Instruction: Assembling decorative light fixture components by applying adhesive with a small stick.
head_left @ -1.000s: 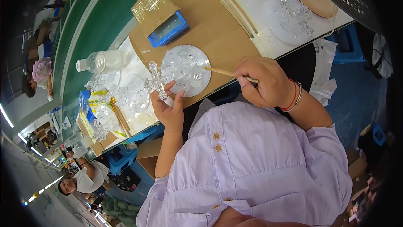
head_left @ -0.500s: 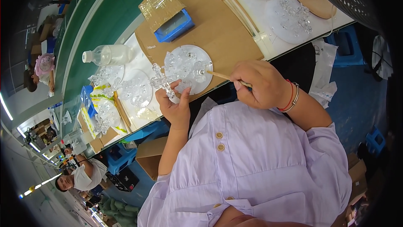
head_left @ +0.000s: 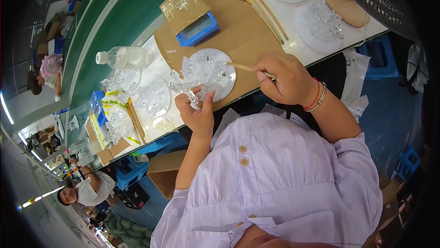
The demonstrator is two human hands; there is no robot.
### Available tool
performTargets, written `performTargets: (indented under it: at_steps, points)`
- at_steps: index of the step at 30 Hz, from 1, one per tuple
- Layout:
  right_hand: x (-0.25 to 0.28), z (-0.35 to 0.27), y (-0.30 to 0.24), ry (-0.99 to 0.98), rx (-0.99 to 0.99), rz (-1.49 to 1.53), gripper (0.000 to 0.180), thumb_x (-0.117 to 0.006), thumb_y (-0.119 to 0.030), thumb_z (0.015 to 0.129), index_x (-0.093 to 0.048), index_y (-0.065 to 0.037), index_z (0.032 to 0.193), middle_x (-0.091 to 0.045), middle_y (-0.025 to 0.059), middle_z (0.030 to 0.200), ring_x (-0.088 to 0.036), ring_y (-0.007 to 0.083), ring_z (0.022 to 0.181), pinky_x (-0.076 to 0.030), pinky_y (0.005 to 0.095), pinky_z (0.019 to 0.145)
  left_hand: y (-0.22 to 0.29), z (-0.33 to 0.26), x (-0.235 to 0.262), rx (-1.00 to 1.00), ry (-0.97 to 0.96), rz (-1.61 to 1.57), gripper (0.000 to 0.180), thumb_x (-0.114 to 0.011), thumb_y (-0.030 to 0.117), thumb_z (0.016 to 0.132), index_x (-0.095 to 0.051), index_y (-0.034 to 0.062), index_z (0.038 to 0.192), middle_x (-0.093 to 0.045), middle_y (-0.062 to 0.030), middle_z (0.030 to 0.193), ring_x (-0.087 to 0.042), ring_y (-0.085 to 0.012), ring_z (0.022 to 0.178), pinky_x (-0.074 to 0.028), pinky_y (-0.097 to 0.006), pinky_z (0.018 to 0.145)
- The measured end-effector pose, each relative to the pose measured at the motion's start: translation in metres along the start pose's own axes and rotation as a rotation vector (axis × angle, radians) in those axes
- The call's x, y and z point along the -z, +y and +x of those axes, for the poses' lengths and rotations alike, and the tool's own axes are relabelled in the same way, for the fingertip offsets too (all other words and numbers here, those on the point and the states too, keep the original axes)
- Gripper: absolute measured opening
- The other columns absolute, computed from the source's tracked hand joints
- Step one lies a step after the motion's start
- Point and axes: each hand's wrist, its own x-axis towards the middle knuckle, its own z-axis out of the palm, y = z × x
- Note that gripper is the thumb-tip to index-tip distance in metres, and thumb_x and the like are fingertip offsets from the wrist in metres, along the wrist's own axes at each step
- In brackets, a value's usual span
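A clear cross-shaped ornament [head_left: 185, 89] is pinched by the left hand [head_left: 198, 114], and a wooden stick [head_left: 241, 66] by the right hand [head_left: 285, 79], its tip at a white plate [head_left: 224, 92].

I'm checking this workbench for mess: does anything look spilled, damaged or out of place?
One small thing: a pale scrap lies loose on the brown cardboard sheet, apart from the clear pieces gathered on the round white disc. No spill shows; cracks would be too small to tell.
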Motion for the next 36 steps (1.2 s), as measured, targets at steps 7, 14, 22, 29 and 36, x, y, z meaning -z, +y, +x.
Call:
performTargets:
  at_steps: [7,14,22,29,36]
  points:
    - [0.002,-0.006,-0.011,-0.066,0.036,0.006,0.011,-0.056,0.003,0.076,-0.055,-0.001,0.086,-0.059,0.0124,0.077,-0.057,0.0294,0.063,-0.047,0.0355,0.058,0.0,0.001,-0.006,-0.041,0.041,0.009,0.034,-0.084,0.008,0.068,-0.057,0.0066,0.088,-0.061,-0.0052,0.09,-0.05,-0.0209,0.083,-0.041,-0.032,0.076]
    - [0.005,-0.002,-0.011,-0.065,-0.022,0.005,0.011,-0.056,0.003,0.076,-0.056,0.0,0.086,-0.059,0.0125,0.076,-0.057,0.0291,0.063,-0.047,0.0343,0.057,0.002,0.003,-0.008,-0.082,0.024,0.023,0.035,-0.084,0.007,0.069,-0.056,0.0056,0.089,-0.065,-0.0064,0.093,-0.05,-0.0226,0.085,-0.042,-0.033,0.078]
    - [0.044,0.009,-0.012,0.074,-0.194,0.096,0.007,-0.049,-0.002,0.089,-0.055,0.001,0.091,-0.061,0.0108,0.079,-0.056,0.0144,0.065,-0.045,0.027,0.058,0.0,-0.001,0.01,-0.101,0.011,-0.055,0.032,-0.076,0.0,0.075,-0.053,0.0041,0.097,-0.061,-0.0101,0.099,-0.054,-0.0233,0.092,-0.042,-0.032,0.086]
    - [0.022,0.061,0.007,0.245,-0.335,0.395,0.013,-0.046,-0.012,0.101,-0.052,0.0,0.1,-0.063,0.0083,0.087,-0.053,0.0062,0.065,-0.045,0.0196,0.059,0.009,0.066,0.041,-0.247,-0.044,-0.154,0.037,-0.064,0.004,0.085,-0.051,0.0026,0.12,-0.054,-0.0159,0.12,-0.05,-0.0296,0.115,-0.037,-0.038,0.101]
    - [-0.019,0.101,0.034,0.229,-0.224,-0.042,0.016,-0.058,-0.017,0.097,-0.055,-0.003,0.089,-0.062,0.0041,0.067,-0.053,0.0072,0.055,-0.042,0.0214,0.051,0.015,0.099,0.062,-0.264,-0.569,-0.179,0.036,-0.065,0.0,0.081,-0.062,0.0061,0.117,-0.061,-0.0103,0.125,-0.054,-0.0297,0.12,-0.039,-0.041,0.104]
